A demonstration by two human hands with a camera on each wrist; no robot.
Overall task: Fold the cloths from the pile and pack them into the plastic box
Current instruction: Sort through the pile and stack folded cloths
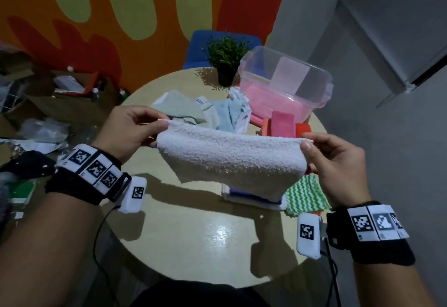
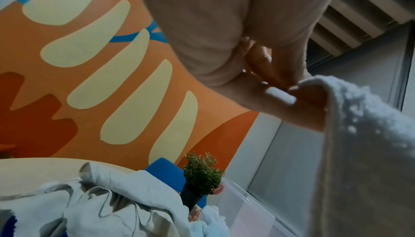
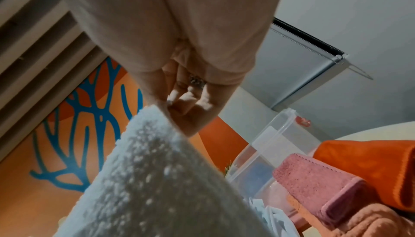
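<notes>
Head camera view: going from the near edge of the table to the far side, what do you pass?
Near to far: the white towel that both hands hold up → loose cloth pile → potted plant → blue chair.

A white terry cloth (image 1: 229,159) hangs doubled over the table, between the crumpled pile (image 1: 205,110) and clear plastic box (image 1: 285,81).
</notes>
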